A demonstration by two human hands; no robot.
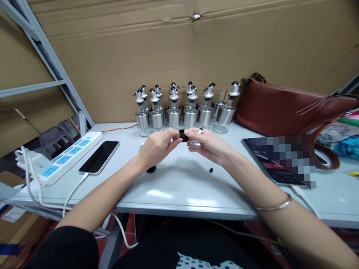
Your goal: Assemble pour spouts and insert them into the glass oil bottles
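Both hands meet above the middle of the white table. My left hand (160,146) is closed, its thumb and fingertips pinching the left edge of a small black round part (183,136). My right hand (208,145) touches the same part with its thumb and fingertips, and its curled fingers also hold a silvery spout piece (196,142). Another black round piece (151,169) lies on the table below my left hand, partly hidden by the wrist. A tiny black plug (211,170) rests below my right hand.
Several steel-and-glass bottles (174,118) with spouts stand behind the hands. To the left are a power strip (69,156), cables and a phone (100,156). A brown bag (280,105) and a tablet (268,162) lie at right. The table's front edge (183,211) is near my body.
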